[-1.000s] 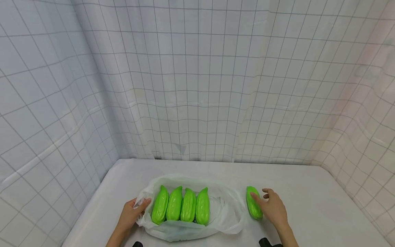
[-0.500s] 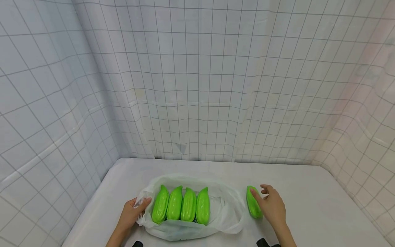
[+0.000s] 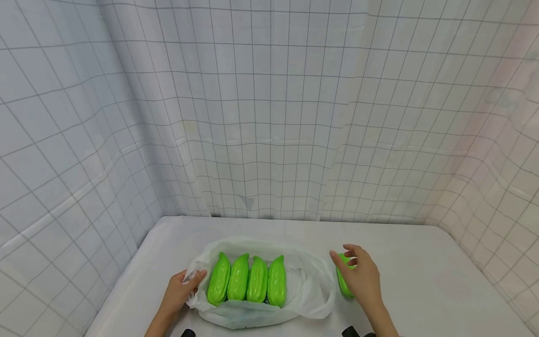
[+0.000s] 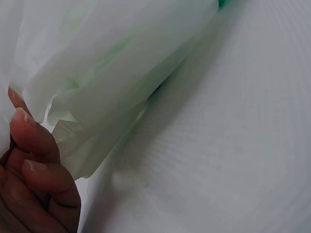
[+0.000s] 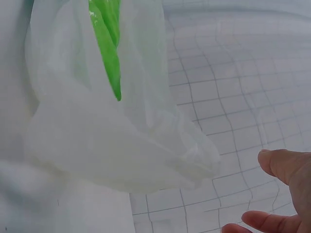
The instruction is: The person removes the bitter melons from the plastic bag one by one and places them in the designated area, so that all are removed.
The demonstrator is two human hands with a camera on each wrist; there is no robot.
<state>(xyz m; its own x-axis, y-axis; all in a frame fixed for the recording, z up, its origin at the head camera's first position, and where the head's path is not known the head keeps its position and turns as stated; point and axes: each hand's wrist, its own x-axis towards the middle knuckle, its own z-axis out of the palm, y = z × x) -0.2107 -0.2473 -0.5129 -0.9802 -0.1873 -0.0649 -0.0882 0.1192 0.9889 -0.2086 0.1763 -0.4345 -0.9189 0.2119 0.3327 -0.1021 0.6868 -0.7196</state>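
Observation:
A translucent white plastic bag (image 3: pixel 248 319) lies with its mouth open upward. Several glossy green ridged gourds (image 3: pixel 238 278) rest side by side in its left part, pointed ends away from me. My left hand (image 3: pixel 178 292) pinches the bag's left rim between thumb and fingers; in the left wrist view its curled fingers (image 4: pixel 48 182) are at the bag's crumpled edge. To the right of the bag, a separate green gourd (image 3: pixel 343 283) lies on the table. My right hand (image 3: pixel 364 281) hovers over it, thumb and fingers apart and holding nothing, partly covering it in the head view.
A white-covered table (image 3: pixel 421 271) bears everything. A white curtain with a grid pattern (image 3: pixel 269 117) hangs behind it and along both sides. Black wrist camera mounts (image 3: pixel 350 332) show at the bottom edge.
My right hand has shifted left and away from me, from the loose gourd's right side to over its upper part. The left hand, bag and gourds stay in place.

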